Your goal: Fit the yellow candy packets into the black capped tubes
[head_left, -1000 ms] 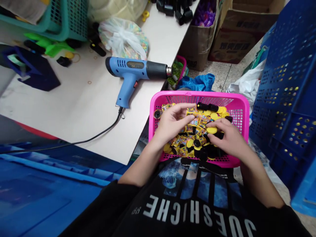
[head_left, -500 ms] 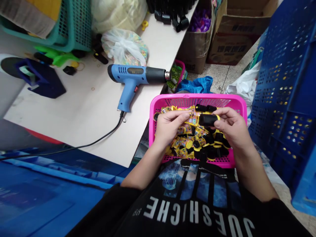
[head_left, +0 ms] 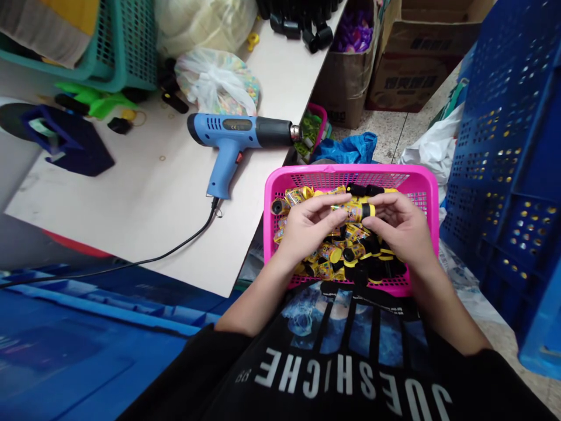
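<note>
Since the pink plastic basket [head_left: 350, 173] sits right up against my black T-shirt [head_left: 342, 374], both hands can work over it without stretching. My left hand [head_left: 309, 225] and right hand [head_left: 394, 229] are close together near 12 o'clock in the basket, fingers curled in, pinching one small black-and-yellow capped tube [head_left: 356, 211] from either end, which leaves its printed yellow wrap showing on top. It's held just above a heap of similar pieces [head_left: 346, 251], black caps and yellow discs mixed with wrapped bits. Up at 11 o'clock, a blue heat gun [head_left: 232, 131] lies on its side on the white surface [head_left: 131, 199], parked clear of the basket, its black cord [head_left: 166, 251] running off toward 9 o'clock. A blue plastic crate [head_left: 495, 175] stands at 3 o'clock, with a cardboard box [head_left: 412, 76] around 1 o'clock. The gun's label plate and the wrap art are too small to read, but my shirt says something like "JUESHICHE", upside down from here.
</note>
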`<state>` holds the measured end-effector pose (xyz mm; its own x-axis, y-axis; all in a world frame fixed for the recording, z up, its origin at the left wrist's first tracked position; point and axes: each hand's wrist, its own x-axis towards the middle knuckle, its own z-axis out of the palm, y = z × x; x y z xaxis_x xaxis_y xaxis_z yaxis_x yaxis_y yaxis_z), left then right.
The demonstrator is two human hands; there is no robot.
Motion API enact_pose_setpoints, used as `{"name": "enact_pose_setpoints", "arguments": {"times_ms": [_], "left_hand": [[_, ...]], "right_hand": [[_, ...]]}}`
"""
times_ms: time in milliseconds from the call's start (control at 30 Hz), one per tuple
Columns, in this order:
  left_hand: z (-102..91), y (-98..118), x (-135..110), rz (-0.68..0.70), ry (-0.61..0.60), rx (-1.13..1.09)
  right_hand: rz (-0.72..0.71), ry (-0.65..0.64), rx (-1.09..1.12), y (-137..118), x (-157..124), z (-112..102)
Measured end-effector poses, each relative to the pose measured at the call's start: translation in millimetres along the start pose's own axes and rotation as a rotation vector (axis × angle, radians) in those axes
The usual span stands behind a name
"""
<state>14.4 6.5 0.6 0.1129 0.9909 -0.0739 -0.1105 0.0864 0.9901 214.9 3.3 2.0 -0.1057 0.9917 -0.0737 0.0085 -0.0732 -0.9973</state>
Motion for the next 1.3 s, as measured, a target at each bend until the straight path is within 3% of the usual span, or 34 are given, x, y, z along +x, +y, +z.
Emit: {"name": "enact_pose_setpoints", "arguments": {"times_ms": [133,267,400,600,733,900,1000,1067,1133,1233,1300], "left_hand": [[0.6,2.7,0.7,0.010,-0.098,-0.023],[2.2,0.2,0.1,0.008,-0.115,-0.074],[6.2,-1.0,-2.8,-0.022,-0.155,-0.032],[10.1,2.0,-4.4,0.029,-0.156,-0.021],[12.5,0.0,-5.6,0.033,-0.144,0.041],[13.8,-0.8,-13.7,-0.057,-0.202,0.025],[-0.4,1.3,-15.2,-0.036,-0.210,0.061],[-17.4,4.6,-11.9,0.025,-0.139,0.192],[-35.7,8.4,-5.6,0.105,-0.080,0.399],[-54.7,10.7,4.9,0.204,-0.096,0.805],[-58.6,8.6,9.5,0.189,-0.134,1.056]], "right_hand": [[0.024,-0.081,0.017,2.0,-0.9,0.6],[0.167,-0.119,0.137,1.5,-1.2,5.5],[0.289,-0.256,0.262,4.5,-4.5,18.4],[0.137,-0.171,0.261,13.9,-8.7,25.8],[0.083,-0.142,0.140,16.2,-7.5,25.5],[0.187,-0.147,0.241,12.3,-5.7,25.2],[0.209,-0.142,0.281,8.8,0.0,12.3],[0.178,-0.071,0.126,5.2,7.0,-0.8],[0.130,-0.029,-0.163,0.0,16.3,-11.1],[0.111,-0.151,-0.705,-8.6,32.0,-10.9],[0.157,-0.275,-1.007,-10.7,41.7,-0.3]]}}
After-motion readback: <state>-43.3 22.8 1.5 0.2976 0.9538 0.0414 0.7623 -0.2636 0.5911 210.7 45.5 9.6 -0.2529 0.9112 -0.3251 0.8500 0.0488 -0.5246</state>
